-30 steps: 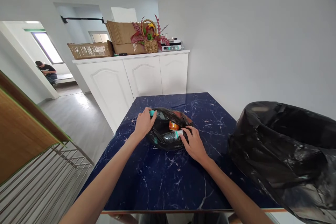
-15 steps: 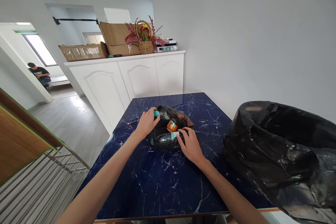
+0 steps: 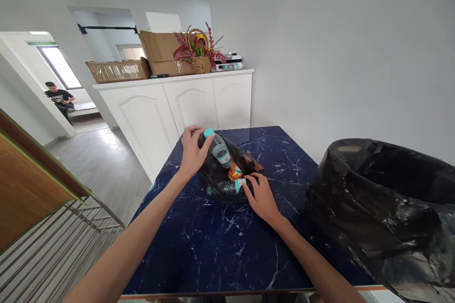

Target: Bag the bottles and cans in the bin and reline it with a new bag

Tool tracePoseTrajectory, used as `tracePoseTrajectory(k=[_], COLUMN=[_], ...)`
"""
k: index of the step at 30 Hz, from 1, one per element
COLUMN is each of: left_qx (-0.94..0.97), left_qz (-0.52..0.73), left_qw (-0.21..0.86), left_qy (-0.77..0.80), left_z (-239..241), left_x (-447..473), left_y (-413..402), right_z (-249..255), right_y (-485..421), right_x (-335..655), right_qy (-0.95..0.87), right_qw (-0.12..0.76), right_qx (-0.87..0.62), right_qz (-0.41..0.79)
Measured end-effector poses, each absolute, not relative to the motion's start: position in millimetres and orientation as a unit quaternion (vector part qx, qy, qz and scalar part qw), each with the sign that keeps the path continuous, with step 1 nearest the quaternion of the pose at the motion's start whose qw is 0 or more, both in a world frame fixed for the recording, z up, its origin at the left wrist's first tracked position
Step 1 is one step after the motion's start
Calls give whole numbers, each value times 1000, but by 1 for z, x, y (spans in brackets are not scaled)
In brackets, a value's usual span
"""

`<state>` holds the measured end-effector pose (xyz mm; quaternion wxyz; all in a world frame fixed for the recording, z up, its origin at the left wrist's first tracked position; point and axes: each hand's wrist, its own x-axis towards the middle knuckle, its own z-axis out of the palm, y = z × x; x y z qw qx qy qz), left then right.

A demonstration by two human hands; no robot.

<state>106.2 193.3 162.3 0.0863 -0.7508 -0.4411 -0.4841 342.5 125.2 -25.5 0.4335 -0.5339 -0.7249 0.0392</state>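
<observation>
A black plastic bag (image 3: 210, 181) lies open on the blue marbled table (image 3: 227, 251). My left hand (image 3: 192, 150) is at its far left rim, thumb and index finger closed around the teal cap of a clear plastic bottle (image 3: 221, 152). That bottle leans up toward the hand, its lower end inside the bag. My right hand (image 3: 260, 195) grips the bag's near right rim, fingertips by the label of a second bottle (image 3: 227, 187) lying inside. Between the bottles sits an orange drink can (image 3: 235, 171). Part of the bag's contents is hidden.
A large black bag (image 3: 377, 218) stands open at the right. Behind the table is a white cabinet (image 3: 192, 106) with cardboard boxes (image 3: 119, 71) and a flower basket (image 3: 201, 64). A metal rack (image 3: 67, 241) stands at left. A person (image 3: 59, 97) sits in the far room.
My left hand has moved up and slightly left, and the teal-capped bottle has risen with it, showing more of its body. My right hand stays at the bag's rim.
</observation>
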Motion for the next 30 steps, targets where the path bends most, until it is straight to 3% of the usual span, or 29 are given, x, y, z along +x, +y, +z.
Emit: tracePoseTrajectory(k=[3,8,11,15,23,30], left_qx=[-711,-640,-614,-614,-621,-620], left_qz=[-561,-686,-721,-687,-593,-564], left_qw=[52,-93,-84,-26,-23,-31], left_qy=[-420,-333,-310,-387,-511,-545], left_z=[185,215,219,197,126,112], left_x=[101,72,39,-12,-72,-79], left_y=[183,170,168,171,172,175], right_z=[-26,-28,-30,-31,-32,-34], right_y=[125,125,124,124,122,124], right_x=[343,343,343,343,343,344], right_qy=[-724,-722,-721,-720,-715,-717], right_qw=[434,436,437,439,442,440], right_qx=[-534,-535,-536,-535,-538,-538], right_qz=[39,44,47,53,59,57])
